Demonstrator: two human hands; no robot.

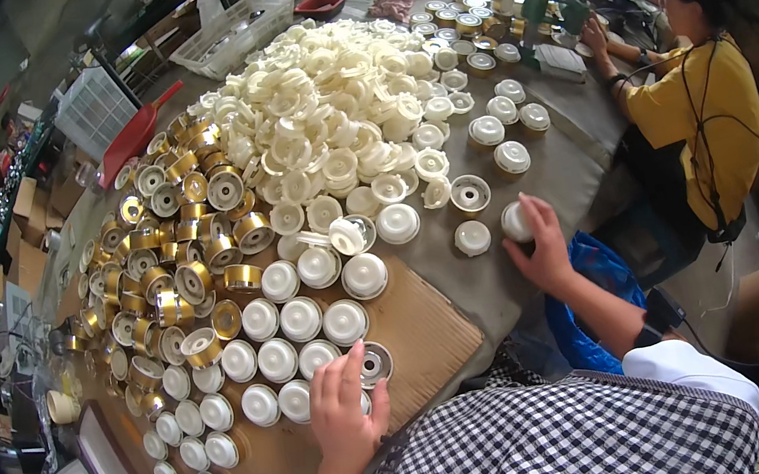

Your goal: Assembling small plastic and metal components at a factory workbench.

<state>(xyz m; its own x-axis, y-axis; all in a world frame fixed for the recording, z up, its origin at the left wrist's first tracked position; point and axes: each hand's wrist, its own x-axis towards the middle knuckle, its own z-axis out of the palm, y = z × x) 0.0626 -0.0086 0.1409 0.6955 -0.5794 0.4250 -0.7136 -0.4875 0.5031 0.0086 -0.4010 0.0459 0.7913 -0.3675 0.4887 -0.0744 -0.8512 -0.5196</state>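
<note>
My right hand (544, 247) curls its thumb and fingers round a white round cap (515, 223) at the right of the table. My left hand (344, 408) hovers over the near edge of the cardboard, fingers apart, beside a metal-rimmed ring part (376, 364) without a cap. Part of another white piece (365, 402) shows between its thumb and forefinger, and the palm hides what lies under it. Several white-capped round parts (301, 319) stand in rows on the cardboard sheet (426, 330). Close to my right hand lie a small white cap (472, 238) and an uncapped ring (469, 194).
A high heap of cream plastic rings (316, 106) fills the table's middle, with gold-rimmed cups (195, 282) piled at its left. A red scoop (140, 132) and a white crate (238, 37) lie beyond. At right, a co-worker in yellow (701, 104) sits by a green hand press (552, 3). A blue bag (598, 264) hangs nearby.
</note>
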